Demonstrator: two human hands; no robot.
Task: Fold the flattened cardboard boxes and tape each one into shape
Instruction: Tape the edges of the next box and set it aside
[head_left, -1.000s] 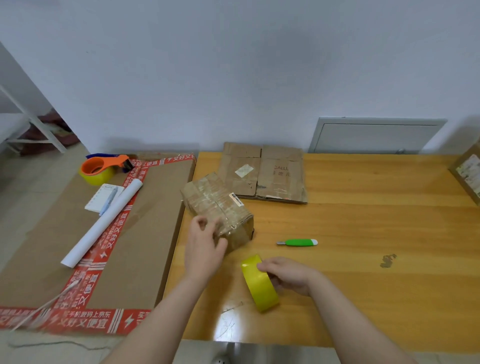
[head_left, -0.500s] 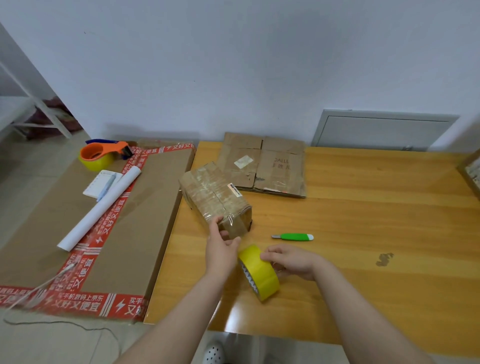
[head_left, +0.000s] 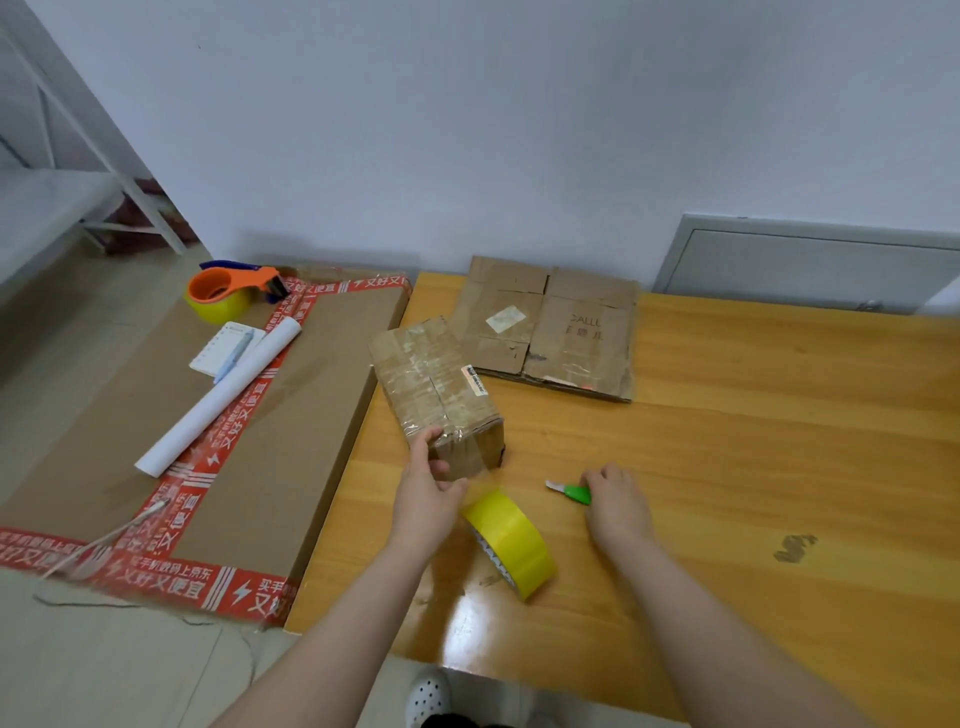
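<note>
Head view: glossy yellow tape roll (head_left: 511, 543); crinkled taped cardboard box (head_left: 436, 384); green knife (head_left: 571, 490)

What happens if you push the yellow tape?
The tape stands on its round edge, so a push would probably roll it. It also leans, so it may tip over flat. The table looks shiny, so it might slide too.

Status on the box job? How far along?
Done: one box is folded, clear tape over its top seam. In hand: left hand holds its near end, right hand covers the green cutter, yellow tape roll stands by them. Left: the flattened cardboard at the back, not yet folded.
</note>
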